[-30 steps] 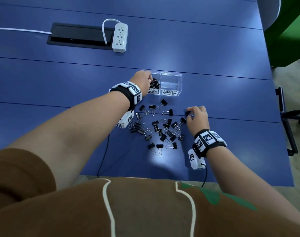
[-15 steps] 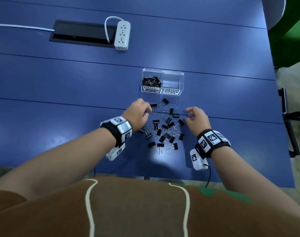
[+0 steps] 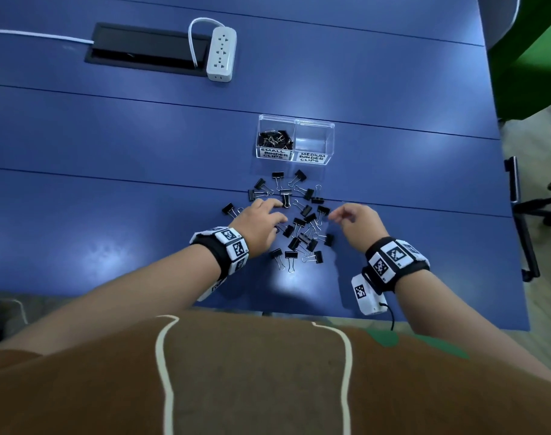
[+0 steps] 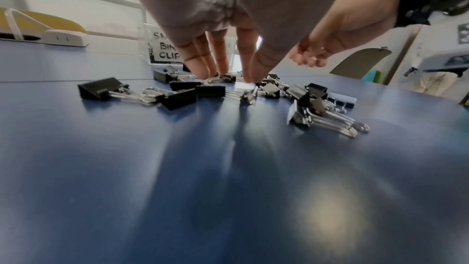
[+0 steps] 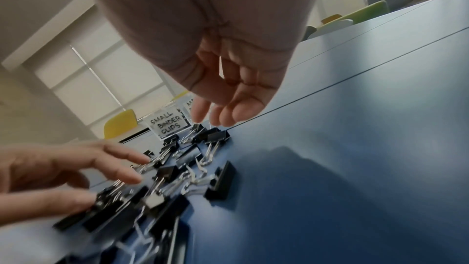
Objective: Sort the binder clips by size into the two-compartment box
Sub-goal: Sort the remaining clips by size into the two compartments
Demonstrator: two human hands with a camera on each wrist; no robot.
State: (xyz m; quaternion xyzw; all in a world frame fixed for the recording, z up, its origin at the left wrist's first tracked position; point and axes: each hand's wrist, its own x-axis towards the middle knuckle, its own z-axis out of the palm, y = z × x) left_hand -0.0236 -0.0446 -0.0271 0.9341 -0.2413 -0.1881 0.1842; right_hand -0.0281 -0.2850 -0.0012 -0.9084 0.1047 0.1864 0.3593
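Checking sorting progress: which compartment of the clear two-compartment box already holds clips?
The left compartment, labelled SMALL BINDER CLIPS, holds black clips; the right compartment, labelled MEDIUM, looks empty.

On the table (image 3: 111,189), loose clips (image 3: 302,227) lie scattered in front of the box (image 3: 295,140); more clips fill its left compartment. A power strip (image 3: 221,54) lies farther back, to the left.

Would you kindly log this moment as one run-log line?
left hand: open, fingers on loose clips | right hand: open, above pile | small compartment: clips inside | medium compartment: no clips
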